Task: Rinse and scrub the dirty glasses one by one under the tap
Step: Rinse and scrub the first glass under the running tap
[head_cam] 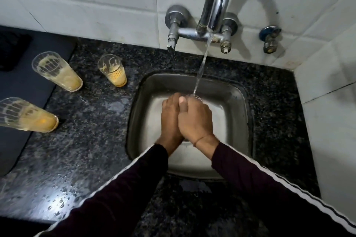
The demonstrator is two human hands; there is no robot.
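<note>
Three dirty glasses with yellow-orange residue stand on the dark granite counter left of the sink: one at the back left (57, 71), a smaller one (112, 70) nearer the sink, and one at the left edge (27, 114). My left hand (170, 119) and my right hand (195, 119) are pressed together palm to palm over the steel sink (142, 102). Water from the chrome tap (216, 5) runs in a thin stream (201, 67) onto my fingertips. I see no glass between my hands.
A white tiled wall runs behind and to the right of the sink. A second small valve (269, 39) sticks out of the wall on the right. A dark mat (23, 86) lies on the counter under the left glasses. The counter is wet.
</note>
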